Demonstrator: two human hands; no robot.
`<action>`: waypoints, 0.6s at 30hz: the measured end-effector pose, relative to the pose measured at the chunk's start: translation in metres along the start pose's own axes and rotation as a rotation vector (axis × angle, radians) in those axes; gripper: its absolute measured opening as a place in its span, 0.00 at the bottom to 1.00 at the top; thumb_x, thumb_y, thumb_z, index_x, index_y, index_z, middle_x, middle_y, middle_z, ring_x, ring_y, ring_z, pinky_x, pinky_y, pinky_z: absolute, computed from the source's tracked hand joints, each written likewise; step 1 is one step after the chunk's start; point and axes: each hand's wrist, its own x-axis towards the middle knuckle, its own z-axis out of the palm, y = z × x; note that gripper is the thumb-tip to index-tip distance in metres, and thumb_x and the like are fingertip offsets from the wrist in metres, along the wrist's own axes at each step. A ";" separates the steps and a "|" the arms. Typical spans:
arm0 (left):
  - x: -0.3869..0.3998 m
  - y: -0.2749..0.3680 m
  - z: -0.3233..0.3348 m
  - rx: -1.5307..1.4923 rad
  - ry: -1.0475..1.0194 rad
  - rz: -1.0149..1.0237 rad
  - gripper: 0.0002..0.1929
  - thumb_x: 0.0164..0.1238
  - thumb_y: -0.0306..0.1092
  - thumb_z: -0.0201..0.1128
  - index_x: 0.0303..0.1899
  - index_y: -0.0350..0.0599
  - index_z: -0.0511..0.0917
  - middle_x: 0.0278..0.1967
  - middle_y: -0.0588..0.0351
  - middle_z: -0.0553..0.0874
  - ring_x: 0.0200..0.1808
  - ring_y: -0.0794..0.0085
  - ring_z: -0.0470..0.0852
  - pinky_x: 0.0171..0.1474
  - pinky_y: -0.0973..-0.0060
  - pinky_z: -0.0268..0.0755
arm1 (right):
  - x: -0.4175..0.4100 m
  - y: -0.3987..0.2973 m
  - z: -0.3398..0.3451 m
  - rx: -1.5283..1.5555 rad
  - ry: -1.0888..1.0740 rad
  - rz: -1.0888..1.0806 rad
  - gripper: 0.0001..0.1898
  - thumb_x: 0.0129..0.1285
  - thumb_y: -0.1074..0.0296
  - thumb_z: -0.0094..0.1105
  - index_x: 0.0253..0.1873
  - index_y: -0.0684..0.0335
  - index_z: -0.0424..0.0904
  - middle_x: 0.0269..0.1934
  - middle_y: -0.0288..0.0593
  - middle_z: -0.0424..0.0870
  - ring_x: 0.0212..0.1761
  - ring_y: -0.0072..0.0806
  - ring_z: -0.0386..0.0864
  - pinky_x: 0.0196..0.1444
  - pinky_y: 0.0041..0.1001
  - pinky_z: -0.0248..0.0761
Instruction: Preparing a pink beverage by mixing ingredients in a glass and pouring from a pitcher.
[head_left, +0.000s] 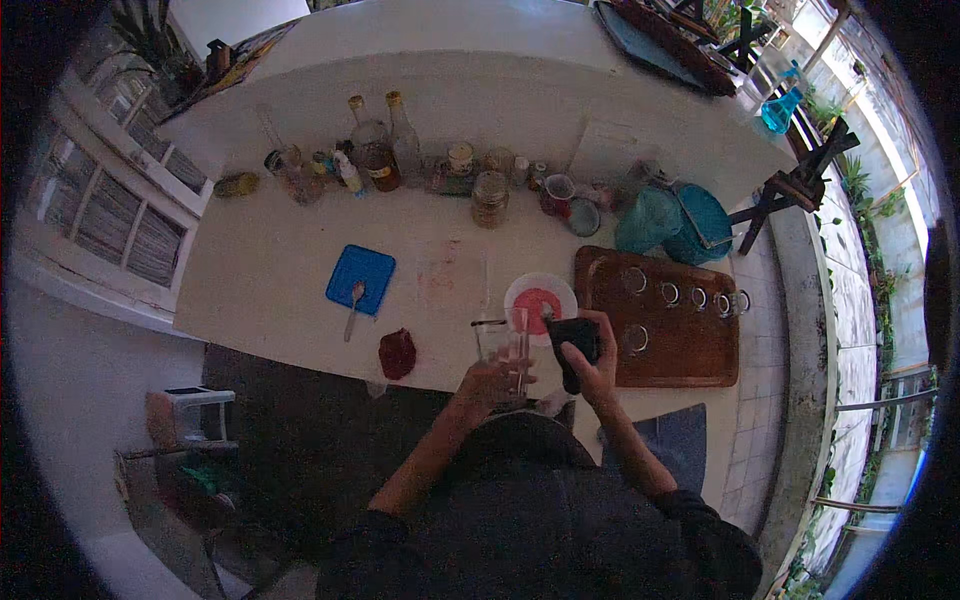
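My left hand (491, 379) grips a clear glass vessel (495, 337) near the front edge of the counter. My right hand (598, 371) is shut on a black object (576, 345) that I cannot identify exactly. The upper end of this object is at the near rim of a white bowl (566, 289). Pink-red contents (531, 304) show inside the bowl, with a pale blurred piece over them. To the left lies a dark red crumpled cloth (397, 354). Farther left, a metal spoon (351, 315) rests partly on a blue square mat or lid (360, 270).
Right of the bowl is a brown tray (660, 349) with several clear glass rounds. Glass bottles (405, 139) and jars (490, 201) line the back wall. A teal bucket (705, 225) stands behind the tray. A dark blue cloth (671, 450) lies at the near right.
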 end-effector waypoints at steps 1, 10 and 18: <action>-0.001 0.000 0.006 0.053 -0.026 0.035 0.29 0.53 0.44 0.56 0.54 0.42 0.59 0.50 0.49 0.70 0.48 0.59 0.72 0.49 0.64 0.66 | 0.000 -0.007 0.002 -0.035 -0.036 0.043 0.22 0.46 0.69 0.59 0.48 0.61 0.65 0.35 0.39 0.72 0.36 0.22 0.70 0.38 0.23 0.66; 0.000 -0.003 0.003 0.120 0.095 0.038 0.29 0.52 0.39 0.59 0.54 0.41 0.59 0.49 0.49 0.71 0.45 0.60 0.75 0.44 0.61 0.71 | 0.004 -0.001 0.012 -0.213 -0.162 -0.024 0.21 0.45 0.68 0.59 0.46 0.60 0.64 0.32 0.36 0.71 0.33 0.19 0.67 0.36 0.21 0.64; -0.002 -0.004 0.006 0.197 0.112 -0.008 0.31 0.49 0.39 0.62 0.54 0.40 0.59 0.45 0.48 0.73 0.45 0.60 0.75 0.45 0.59 0.71 | 0.007 -0.009 0.019 -0.193 -0.175 0.001 0.21 0.45 0.67 0.59 0.45 0.61 0.65 0.32 0.36 0.72 0.33 0.19 0.68 0.37 0.22 0.64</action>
